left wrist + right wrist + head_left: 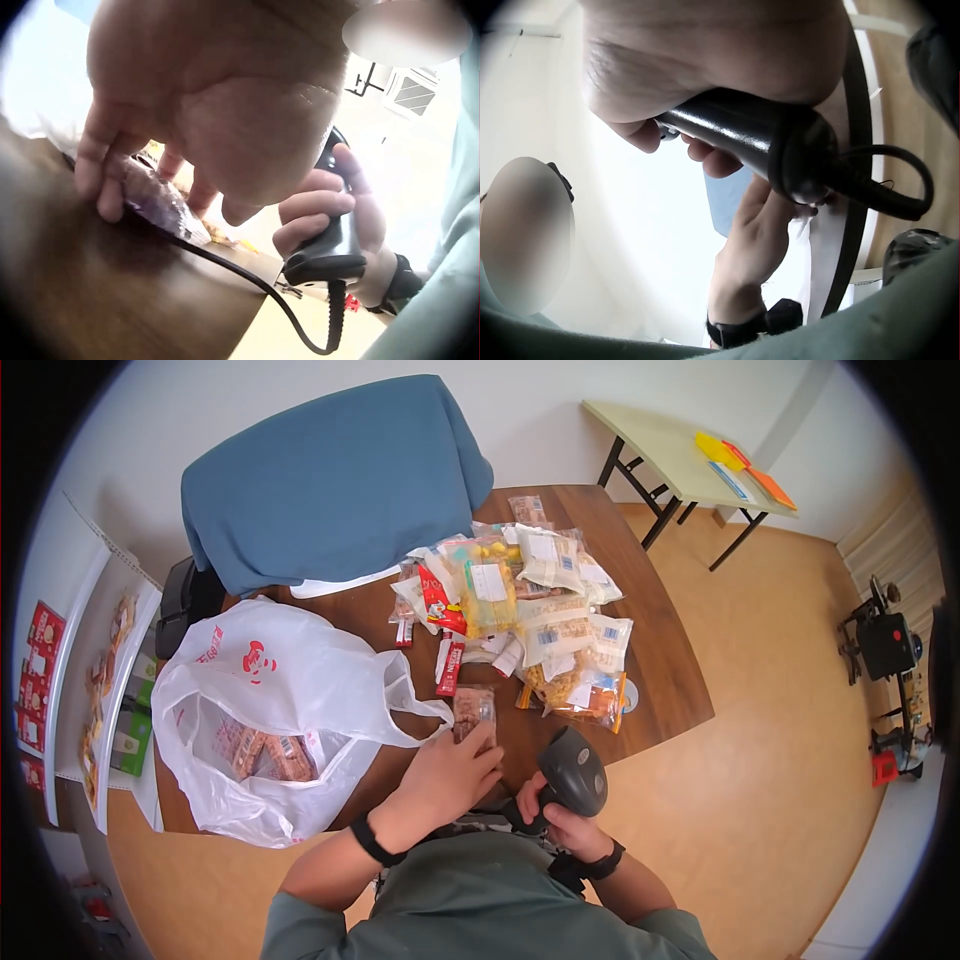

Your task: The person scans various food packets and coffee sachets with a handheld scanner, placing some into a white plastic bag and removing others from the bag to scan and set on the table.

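Note:
My left hand (447, 775) is over the near end of a clear-wrapped snack packet (474, 710) on the brown table. In the left wrist view, its fingers reach down spread around the packet (161, 199), with the thumb tip apart from it. My right hand (568, 830) grips the handle of a black barcode scanner (573, 772), its head raised over the table's near edge. From the handle's base runs a black cable (247, 277). Left of my left hand, a white plastic bag (290, 650) lies with its mouth open, showing wrapped snack packets (275, 753) inside.
A heap of snack packets (555, 630) and red coffee sticks (449, 668) covers the table (655, 660) ahead. Behind the bag stands something under a blue cloth (330, 480). Shelves (85, 660) with boxes are at the left; a side table (670, 460) stands back right.

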Demonstrator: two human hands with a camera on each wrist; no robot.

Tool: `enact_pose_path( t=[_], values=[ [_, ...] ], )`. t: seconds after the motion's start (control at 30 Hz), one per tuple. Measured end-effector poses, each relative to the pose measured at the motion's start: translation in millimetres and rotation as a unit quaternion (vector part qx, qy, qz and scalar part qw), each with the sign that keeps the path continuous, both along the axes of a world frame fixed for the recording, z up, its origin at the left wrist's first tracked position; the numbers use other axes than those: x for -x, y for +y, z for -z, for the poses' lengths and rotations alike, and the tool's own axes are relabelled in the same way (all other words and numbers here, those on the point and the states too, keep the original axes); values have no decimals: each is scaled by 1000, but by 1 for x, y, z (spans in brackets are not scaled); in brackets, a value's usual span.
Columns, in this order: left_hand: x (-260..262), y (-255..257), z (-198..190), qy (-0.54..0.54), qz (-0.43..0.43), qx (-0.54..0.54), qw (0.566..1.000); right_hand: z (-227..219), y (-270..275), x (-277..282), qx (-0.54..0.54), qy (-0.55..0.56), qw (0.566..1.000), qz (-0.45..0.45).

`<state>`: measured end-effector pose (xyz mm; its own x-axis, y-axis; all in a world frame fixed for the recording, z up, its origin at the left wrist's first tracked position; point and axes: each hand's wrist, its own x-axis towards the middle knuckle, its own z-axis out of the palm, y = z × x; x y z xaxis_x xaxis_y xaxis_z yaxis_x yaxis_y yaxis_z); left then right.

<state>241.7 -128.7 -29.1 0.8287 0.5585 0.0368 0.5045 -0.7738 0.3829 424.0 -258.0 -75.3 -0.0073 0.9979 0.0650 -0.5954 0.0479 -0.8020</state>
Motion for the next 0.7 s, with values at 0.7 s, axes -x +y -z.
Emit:
enact_pose_path(
  t=[0.7],
  values=[
    [61,-22,-23,-265,-197,-80,941,-78,27,-18,18,-315,941,-121]
  ],
)
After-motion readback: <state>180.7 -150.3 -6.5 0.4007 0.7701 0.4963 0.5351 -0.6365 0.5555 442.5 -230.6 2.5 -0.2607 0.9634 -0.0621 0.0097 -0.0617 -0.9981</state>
